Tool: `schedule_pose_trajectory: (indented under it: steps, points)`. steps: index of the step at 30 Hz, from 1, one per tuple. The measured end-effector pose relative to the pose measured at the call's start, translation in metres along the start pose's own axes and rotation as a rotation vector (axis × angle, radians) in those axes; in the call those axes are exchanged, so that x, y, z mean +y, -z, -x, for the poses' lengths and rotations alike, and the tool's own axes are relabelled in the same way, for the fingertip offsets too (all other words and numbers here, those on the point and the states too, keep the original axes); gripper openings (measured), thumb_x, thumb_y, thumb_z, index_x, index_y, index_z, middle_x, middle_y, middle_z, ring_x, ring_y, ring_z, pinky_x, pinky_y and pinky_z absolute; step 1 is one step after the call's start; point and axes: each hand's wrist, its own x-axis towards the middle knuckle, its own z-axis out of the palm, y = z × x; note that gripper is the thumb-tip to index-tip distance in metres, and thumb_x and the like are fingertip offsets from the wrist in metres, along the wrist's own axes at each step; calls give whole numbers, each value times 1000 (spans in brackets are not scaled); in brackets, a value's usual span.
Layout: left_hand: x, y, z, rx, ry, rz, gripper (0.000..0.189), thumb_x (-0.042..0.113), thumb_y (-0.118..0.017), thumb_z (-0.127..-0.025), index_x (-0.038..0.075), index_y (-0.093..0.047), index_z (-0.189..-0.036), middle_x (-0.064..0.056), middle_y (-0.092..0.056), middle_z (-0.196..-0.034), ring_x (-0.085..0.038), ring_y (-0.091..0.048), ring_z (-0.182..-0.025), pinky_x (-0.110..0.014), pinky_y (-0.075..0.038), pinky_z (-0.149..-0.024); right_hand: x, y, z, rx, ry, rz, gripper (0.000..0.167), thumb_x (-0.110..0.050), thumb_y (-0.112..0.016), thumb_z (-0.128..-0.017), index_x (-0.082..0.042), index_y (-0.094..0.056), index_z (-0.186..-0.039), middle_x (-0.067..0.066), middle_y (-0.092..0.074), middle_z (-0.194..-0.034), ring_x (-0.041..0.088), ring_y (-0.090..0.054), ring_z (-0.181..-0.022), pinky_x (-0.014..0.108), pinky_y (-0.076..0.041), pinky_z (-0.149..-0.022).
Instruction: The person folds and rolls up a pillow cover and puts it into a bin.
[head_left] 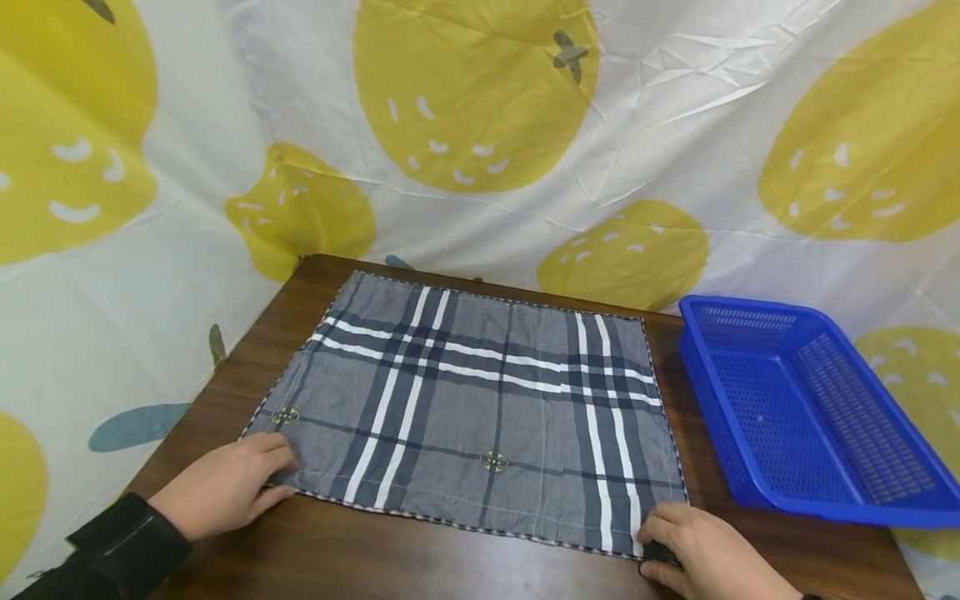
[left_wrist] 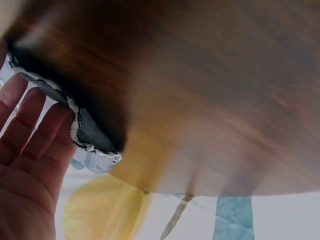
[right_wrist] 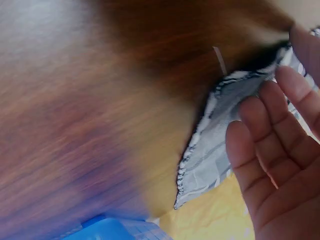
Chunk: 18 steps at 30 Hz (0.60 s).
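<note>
Right, here's the checked cloth (head_left: 465, 408), grey with white and dark stripes, spread out on the table in front of the person. It's a rectangle, and its long axis runs left to right, slightly aslant, the right end sitting a touch nearer the viewer. One pair of white stripes follows that long axis over the far half; two more pairs cross it, pointing toward the back. Two small yellowish emblems sit toward the near side, and a black-and-white trim runs round the edge.

And the hands! The left hand (head_left: 232, 479) has the near left corner, fingers over the top, thumb at the edge, pinching it; the left wrist view shows that trim buckling into a wave, dark shadow beneath. Over at the near right corner, the right hand (head_left: 701, 550) pinches too, thumb and fingers about the edge. A black sleeve (head_left: 131, 546) covers the left wrist.

Out we go to the table (head_left: 420, 562): brown wood grain, a pale sheen at the front, its far edge almost parallel with the cloth's. To the right, just beside the cloth, a blue perforated basket (head_left: 810, 417) stands upright, nothing inside. And all round the back and sides, white fabric (head_left: 292, 92) hangs creased, printed with big yellow fruits (head_left: 480, 100) and blue-grey leaves (head_left: 138, 427).
</note>
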Motion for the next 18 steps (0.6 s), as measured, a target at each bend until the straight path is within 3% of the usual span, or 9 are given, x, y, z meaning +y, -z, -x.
schedule_pose_trajectory:
  steps: [6, 10, 14, 18]
  points:
    - [0, -3, 0, 27, -80, -66, 21, 4, -85, -85, 14, -75, -100, 1, -69, -98, -14, -69, -88, -35, -63, -81, 4, -12, 1, 150, 124, 120, 33, -15, -94, -73, -25, -68, -90, -16, -60, -89, -1, -55, -80, 23, -51, -66]
    - [-4, -4, 1, 46, -59, -95, 23, -2, -84, -84, 13, -73, -98, 0, -69, -97, -15, -69, -87, -35, -63, -80, 5, -20, 0, 276, 215, 253, 36, -7, -89, -63, -22, -64, -84, -11, -59, -83, 7, -56, -74, 24, -48, -65]
    - [-12, -4, 6, 65, -3, -101, 24, 1, -87, -82, 15, -74, -96, 3, -67, -92, -12, -67, -83, -33, -62, -76, 3, -24, -2, 330, 197, 341, 35, -4, -81, -58, -20, -60, -81, -9, -59, -80, 13, -57, -71, 29, -49, -64]
    - [-18, -4, 9, 101, 34, -47, 24, 4, -89, -82, 18, -74, -94, 8, -67, -89, -10, -68, -81, -32, -61, -74, 7, -24, -1, 332, 137, 339, 36, -2, -80, -59, -21, -59, -82, -10, -57, -78, 13, -55, -72, 29, -48, -66]
